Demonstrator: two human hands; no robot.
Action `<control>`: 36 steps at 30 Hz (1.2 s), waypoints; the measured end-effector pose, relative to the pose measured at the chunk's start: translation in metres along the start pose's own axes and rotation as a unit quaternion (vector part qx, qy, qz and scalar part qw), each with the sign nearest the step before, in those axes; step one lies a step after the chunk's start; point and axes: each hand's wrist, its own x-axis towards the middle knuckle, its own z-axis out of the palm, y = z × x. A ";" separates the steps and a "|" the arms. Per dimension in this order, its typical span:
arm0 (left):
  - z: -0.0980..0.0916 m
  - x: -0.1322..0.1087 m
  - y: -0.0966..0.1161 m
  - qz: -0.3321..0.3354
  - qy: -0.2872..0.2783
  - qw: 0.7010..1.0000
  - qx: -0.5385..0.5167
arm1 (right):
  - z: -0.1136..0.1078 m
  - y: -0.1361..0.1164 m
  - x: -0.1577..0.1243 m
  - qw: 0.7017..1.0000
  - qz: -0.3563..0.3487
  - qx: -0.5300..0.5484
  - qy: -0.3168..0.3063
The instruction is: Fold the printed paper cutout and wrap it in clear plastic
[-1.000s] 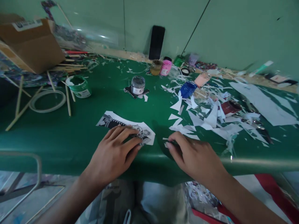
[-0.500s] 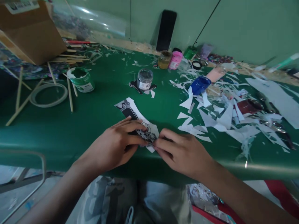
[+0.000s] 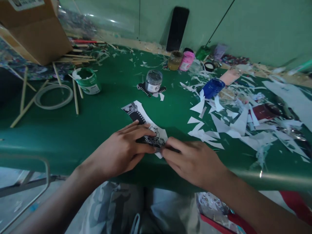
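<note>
A cut paper piece [image 3: 145, 117] with a black-and-white printed pattern and a white margin lies near the front of the green table. My left hand [image 3: 128, 141] rests on it from the left, fingers spread over the print, and covers part of it. At the paper's lower right end is my right hand [image 3: 192, 156], its thumb and fingers pinched together on the edge. The right fingertips hide what lies between them. Beyond the paper, a clear lidded jar [image 3: 154, 82] stands on another black patterned cutout [image 3: 141, 87].
White paper scraps [image 3: 207, 135] litter the right side around a blue jar [image 3: 214, 88]. To the left are an open green paint jar [image 3: 89, 83], wooden sticks [image 3: 76, 97] and a clear ring [image 3: 53, 97]. A cardboard box [image 3: 44, 35] and a leaning phone [image 3: 177, 28] stand at the back.
The view has shifted slightly, so the things on the table appear a little higher and further right. Both hands stay on the paper piece, with the right fingertips moved only slightly.
</note>
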 end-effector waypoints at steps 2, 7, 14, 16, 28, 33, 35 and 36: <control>0.000 0.000 0.002 0.021 0.004 0.999 0.034 | -0.002 0.002 0.000 1.000 -0.014 -0.002 -0.008; -0.001 0.000 0.007 0.039 -0.002 0.995 0.090 | -0.003 0.005 -0.002 1.000 -0.014 -0.003 -0.010; -0.001 0.000 0.006 0.043 -0.007 0.996 0.082 | -0.004 0.006 -0.006 1.000 -0.011 -0.023 -0.014; -0.002 0.000 0.006 0.041 -0.010 0.996 0.081 | -0.006 0.008 -0.009 0.999 -0.007 -0.030 -0.022; 0.004 -0.002 0.007 0.008 0.020 0.996 0.087 | -0.016 0.003 -0.019 0.998 0.057 0.021 -0.011; 0.006 -0.002 0.008 -0.027 0.046 0.992 0.113 | -0.009 -0.013 -0.026 1.000 0.031 -0.006 -0.004; 0.006 -0.001 0.010 -0.039 0.059 0.989 0.131 | -0.010 -0.012 -0.031 0.999 0.036 0.013 0.014; 0.006 -0.001 0.010 -0.043 0.066 0.987 0.142 | -0.011 -0.011 -0.032 0.998 0.047 0.018 0.023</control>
